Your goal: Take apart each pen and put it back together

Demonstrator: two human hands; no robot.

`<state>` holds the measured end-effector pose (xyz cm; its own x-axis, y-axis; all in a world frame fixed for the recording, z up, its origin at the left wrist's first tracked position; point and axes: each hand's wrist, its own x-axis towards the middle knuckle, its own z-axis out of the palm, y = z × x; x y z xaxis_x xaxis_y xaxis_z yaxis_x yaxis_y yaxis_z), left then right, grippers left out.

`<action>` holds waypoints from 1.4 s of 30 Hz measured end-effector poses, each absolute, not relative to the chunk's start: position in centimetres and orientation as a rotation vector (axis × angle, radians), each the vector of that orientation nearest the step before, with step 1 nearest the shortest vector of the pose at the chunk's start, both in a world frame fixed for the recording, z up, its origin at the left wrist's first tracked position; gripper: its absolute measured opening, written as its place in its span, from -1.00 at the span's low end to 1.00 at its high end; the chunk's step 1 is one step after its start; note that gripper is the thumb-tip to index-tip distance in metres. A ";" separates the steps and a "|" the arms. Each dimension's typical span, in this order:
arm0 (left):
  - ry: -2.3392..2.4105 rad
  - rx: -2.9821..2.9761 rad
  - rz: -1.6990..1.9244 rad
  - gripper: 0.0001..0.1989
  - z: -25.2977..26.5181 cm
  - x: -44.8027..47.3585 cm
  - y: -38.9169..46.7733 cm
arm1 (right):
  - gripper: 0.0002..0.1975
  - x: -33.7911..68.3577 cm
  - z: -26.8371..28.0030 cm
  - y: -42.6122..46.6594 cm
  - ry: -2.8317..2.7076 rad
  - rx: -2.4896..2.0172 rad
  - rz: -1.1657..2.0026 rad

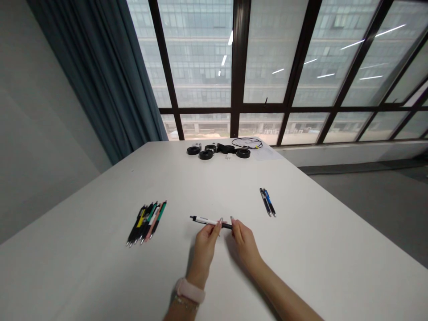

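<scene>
A white and black pen (204,220) lies crosswise between my two hands, just above the white table, its black clicker end pointing left. My left hand (205,245) pinches it near the middle between thumb and fingers. On the black end, at the right, the fingers of my right hand (245,240) are closed, and they hide the tip. To the left rests a row of several pens (146,223) in black, yellow, green, white and pink. Two pens (267,202), one dark and one blue and black, lie side by side to the right.
At the table's (214,183) far end sit several black rolls (206,154), a small white plug-like piece (229,156) and a coiled black cable (247,143). Behind them are tall windows, with a blue curtain (110,80) at the left. The table's right edge drops to a grey floor.
</scene>
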<state>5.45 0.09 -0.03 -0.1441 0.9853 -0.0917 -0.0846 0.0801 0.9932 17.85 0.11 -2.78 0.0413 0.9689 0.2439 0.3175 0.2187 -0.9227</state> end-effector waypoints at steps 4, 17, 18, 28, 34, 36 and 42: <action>1.323 1.012 1.297 -0.37 -0.2 5.4 0.0 | -0.60 17.6 -2.9 -0.1 -1.524 -1.263 0.713; 1.426 1.033 1.287 -0.34 -1.5 4.7 0.5 | -0.55 17.7 -2.2 -0.2 -1.287 -1.056 0.965; 1.422 1.029 1.289 -0.35 -1.5 4.7 0.5 | -0.55 17.7 -2.2 -0.2 -1.280 -1.045 0.970; 1.415 1.059 1.262 -0.36 -1.3 4.8 0.3 | -0.52 17.7 -1.9 0.2 -1.209 -1.036 1.121; 1.438 1.046 1.272 -0.34 -0.4 5.0 0.3 | -0.46 17.8 -1.5 0.5 -1.149 -0.999 1.116; 1.433 1.052 1.268 -0.33 -0.3 5.0 0.2 | -0.45 17.8 -1.4 0.5 -1.181 -1.025 1.198; 1.455 1.063 1.276 -0.33 -0.9 4.9 0.4 | -0.47 17.8 -1.0 0.5 -1.172 -0.998 1.136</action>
